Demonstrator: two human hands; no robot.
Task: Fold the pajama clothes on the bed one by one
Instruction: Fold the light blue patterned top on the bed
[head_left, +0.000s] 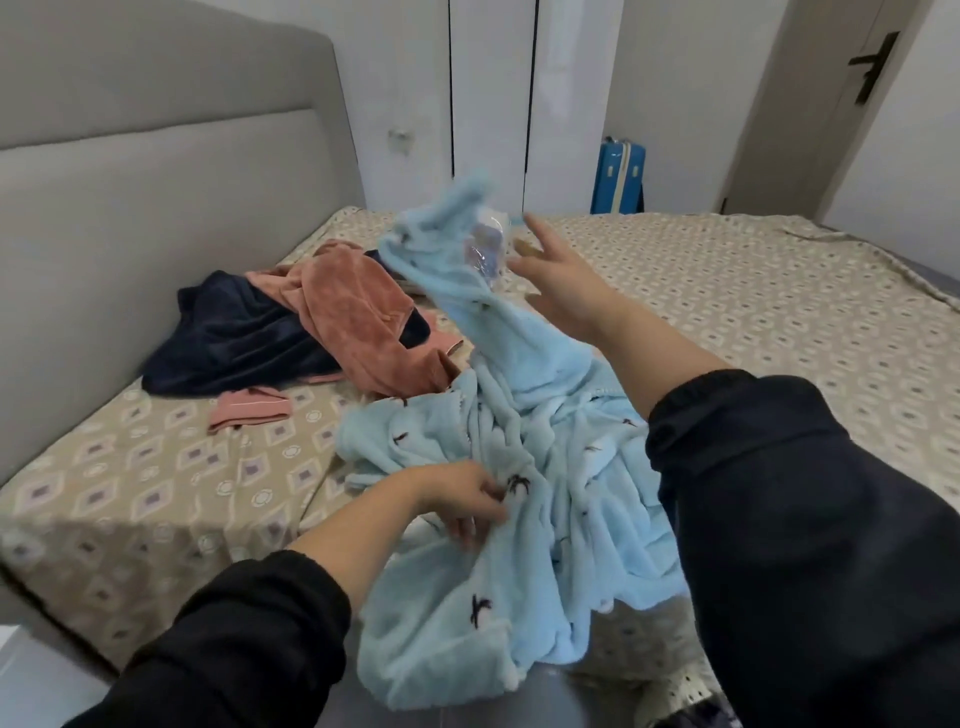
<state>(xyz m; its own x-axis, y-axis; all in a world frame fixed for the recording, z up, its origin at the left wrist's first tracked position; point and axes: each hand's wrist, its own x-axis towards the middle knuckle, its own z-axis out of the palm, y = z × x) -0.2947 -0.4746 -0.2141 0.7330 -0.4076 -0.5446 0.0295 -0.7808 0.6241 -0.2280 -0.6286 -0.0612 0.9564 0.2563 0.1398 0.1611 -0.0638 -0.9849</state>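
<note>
The left hand (460, 499) is pinching a fold of the light blue fleece pajama piece (519, 467) low in the view, its fingers curling into the fluffy cloth beside one of the small dark palm-tree prints. The right hand (553, 283) is reaching higher with its fingers spread and straight, gripping nothing, its palm lying against the garment's raised upper end. That end is standing up in a rumpled, blurred twist. A shiny clear patch (485, 249) is showing there, but it is too blurred to name. The rest of the blue fleece is trailing down in soft ridges onto the bed (130, 467), whose beige sheet is carrying a diamond pattern. Further back, near the padded grey headboard (156, 182), a velvety navy garment (234, 338) and a plush rust-coloured garment (358, 317) are lying heaped together, touching. A pink cuffed piece (249, 410) is lying flat just in front of them.
</note>
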